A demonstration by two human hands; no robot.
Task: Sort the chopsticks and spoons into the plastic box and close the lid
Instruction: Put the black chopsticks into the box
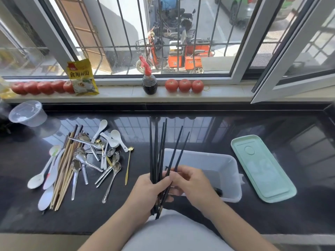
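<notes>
My left hand grips a bundle of several black chopsticks, held upright over the near left corner of the clear plastic box. My right hand pinches two of those chopsticks near their lower part; they lean to the right. The box stands open on the black counter, with a dark object partly visible inside behind my right hand. Its pale green lid lies flat to the right of the box. To the left lies a pile of wooden chopsticks, metal spoons and white spoons.
A clear round container stands at the back left of the counter. On the window sill stand a sauce bottle, a yellow packet and rows of tomatoes. An open window sash juts in at the right.
</notes>
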